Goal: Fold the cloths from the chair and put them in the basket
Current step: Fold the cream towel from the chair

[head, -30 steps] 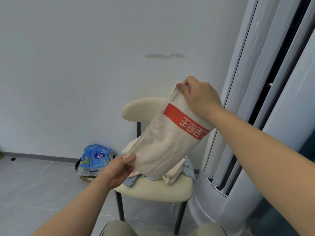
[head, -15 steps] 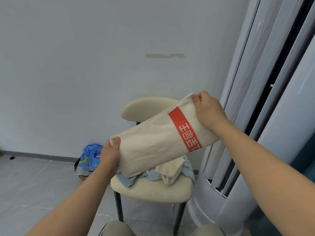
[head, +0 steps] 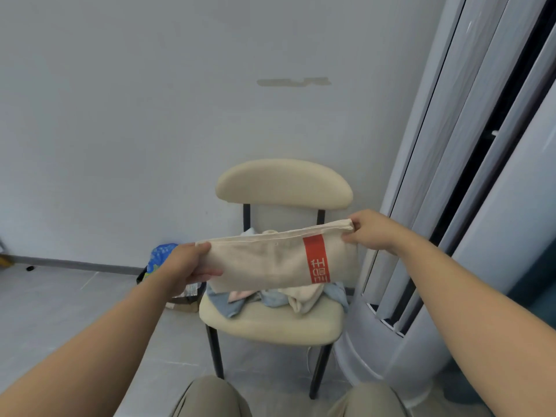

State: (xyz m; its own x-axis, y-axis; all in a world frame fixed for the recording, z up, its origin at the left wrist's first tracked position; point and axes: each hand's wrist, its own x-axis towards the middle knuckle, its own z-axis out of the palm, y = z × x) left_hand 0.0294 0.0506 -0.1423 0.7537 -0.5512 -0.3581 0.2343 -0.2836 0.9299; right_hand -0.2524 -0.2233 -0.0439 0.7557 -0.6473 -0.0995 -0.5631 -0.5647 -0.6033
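A cream cloth with a red printed band (head: pixel 270 263) hangs stretched level in the air in front of the chair (head: pixel 282 185). My left hand (head: pixel 186 267) pinches its left end and my right hand (head: pixel 368 231) pinches its upper right corner. Behind and below the cloth, a heap of light blue, pink and cream cloths (head: pixel 279 297) lies on the cream seat. No basket is in view.
A tall grey column unit (head: pixel 421 266) stands close to the right of the chair. A blue printed packet (head: pixel 159 257) on a dark box sits on the floor at the left of the chair, by the wall. My knees show at the bottom edge.
The cloth has swung from steeply slanted to level. My right hand came down and to the right, my left hand rose, and the chair's backrest now shows above the cloth.
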